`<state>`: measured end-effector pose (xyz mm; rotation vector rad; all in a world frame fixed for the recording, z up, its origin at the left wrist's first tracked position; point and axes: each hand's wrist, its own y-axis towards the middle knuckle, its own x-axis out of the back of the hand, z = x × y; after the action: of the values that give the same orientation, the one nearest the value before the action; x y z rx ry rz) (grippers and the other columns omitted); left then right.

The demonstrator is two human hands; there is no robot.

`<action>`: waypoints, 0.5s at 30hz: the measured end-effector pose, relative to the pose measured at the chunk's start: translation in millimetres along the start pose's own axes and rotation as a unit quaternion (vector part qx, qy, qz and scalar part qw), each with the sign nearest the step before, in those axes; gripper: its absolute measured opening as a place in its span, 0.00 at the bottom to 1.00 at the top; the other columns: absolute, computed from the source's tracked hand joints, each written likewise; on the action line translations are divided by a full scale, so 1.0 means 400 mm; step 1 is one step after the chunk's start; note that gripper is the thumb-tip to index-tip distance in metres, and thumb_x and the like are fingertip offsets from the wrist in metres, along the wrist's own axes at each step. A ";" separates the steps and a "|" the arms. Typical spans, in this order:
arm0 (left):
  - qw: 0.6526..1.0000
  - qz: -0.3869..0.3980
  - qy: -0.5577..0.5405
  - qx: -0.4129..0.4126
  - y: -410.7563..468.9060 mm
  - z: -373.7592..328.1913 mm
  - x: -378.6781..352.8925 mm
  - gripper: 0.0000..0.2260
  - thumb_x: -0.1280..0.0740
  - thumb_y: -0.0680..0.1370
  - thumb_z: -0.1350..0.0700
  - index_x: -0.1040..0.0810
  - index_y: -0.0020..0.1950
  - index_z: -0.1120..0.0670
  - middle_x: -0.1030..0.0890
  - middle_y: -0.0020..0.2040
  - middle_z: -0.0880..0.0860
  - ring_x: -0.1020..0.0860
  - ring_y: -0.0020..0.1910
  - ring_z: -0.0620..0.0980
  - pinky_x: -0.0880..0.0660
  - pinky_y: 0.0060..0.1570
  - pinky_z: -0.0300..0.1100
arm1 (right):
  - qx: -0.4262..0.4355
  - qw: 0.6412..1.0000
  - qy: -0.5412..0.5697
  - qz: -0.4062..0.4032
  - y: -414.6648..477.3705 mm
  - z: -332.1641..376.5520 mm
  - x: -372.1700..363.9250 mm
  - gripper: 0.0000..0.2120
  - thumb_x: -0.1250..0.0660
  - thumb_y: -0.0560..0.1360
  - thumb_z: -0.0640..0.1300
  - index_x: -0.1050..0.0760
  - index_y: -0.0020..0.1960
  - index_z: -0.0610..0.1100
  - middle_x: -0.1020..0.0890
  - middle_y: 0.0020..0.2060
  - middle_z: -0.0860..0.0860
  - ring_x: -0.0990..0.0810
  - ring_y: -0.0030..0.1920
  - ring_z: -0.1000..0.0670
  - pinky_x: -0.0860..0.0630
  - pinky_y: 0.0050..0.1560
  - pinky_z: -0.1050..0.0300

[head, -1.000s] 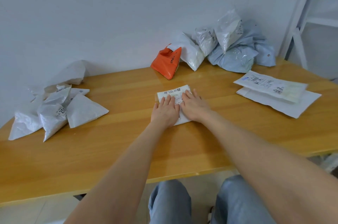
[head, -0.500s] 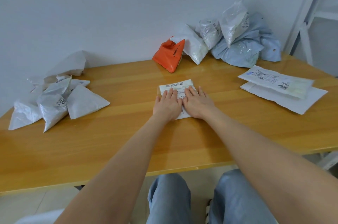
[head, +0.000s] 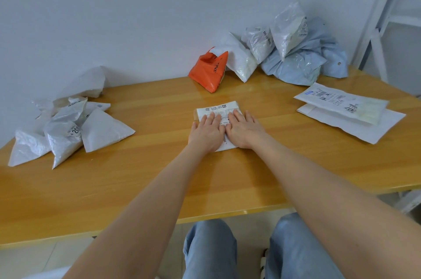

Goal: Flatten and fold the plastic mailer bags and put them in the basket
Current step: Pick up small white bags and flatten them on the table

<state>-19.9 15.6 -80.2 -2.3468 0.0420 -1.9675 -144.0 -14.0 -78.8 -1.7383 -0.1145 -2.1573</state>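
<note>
The left hand (head: 206, 134) and right hand (head: 245, 130), fingers straight, pressed the folded mailer (head: 216, 110) midway along the surface (head: 159, 164), nearer its far edge. It looked light, slick, springy, probably best pinched along its folded edge.

Your folded mailer (head: 216, 110) sits centred on the table (head: 136, 178); triangle-folded bags (head: 68, 129) left edge, heaped bags (head: 293, 66) far right corner, stacked mailers (head: 341, 111) right edge.

My folded mailer (head: 216, 109): white, black barcode and label print. The orange mailer (head: 206, 73) has dark lettering. The pale blue mailers (head: 296, 66) are plain, glossy. The white triangles (head: 104, 130): one with black digits. The flat mailers (head: 337, 101): white, black-printed labels. The table (head: 136, 187): honey-yellow wood grain. My jeans (head: 209, 251): light blue.
</note>
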 end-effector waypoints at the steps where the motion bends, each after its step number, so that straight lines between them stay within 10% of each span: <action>1: 1.000 0.002 0.000 0.001 0.000 0.000 0.002 0.24 0.57 0.83 0.49 0.54 0.79 0.51 0.54 0.79 0.51 0.55 0.78 0.51 0.55 0.75 0.54 | 0.000 1.000 0.000 0.001 -0.001 0.001 0.002 0.27 0.61 0.82 0.53 0.59 0.79 0.48 0.59 0.78 0.52 0.61 0.77 0.43 0.59 0.76 0.47; 15: 1.000 0.011 0.001 0.002 0.001 -0.001 0.004 0.23 0.58 0.83 0.48 0.54 0.79 0.47 0.55 0.79 0.50 0.56 0.78 0.51 0.56 0.75 0.55 | 0.000 1.000 0.007 0.004 -0.003 0.002 0.004 0.27 0.61 0.82 0.53 0.59 0.79 0.48 0.59 0.78 0.52 0.62 0.77 0.44 0.60 0.76 0.47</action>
<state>-20.1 14.9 -78.5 -2.3321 0.0650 -1.9581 -144.1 -12.9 -76.7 -1.7214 -0.1035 -2.1640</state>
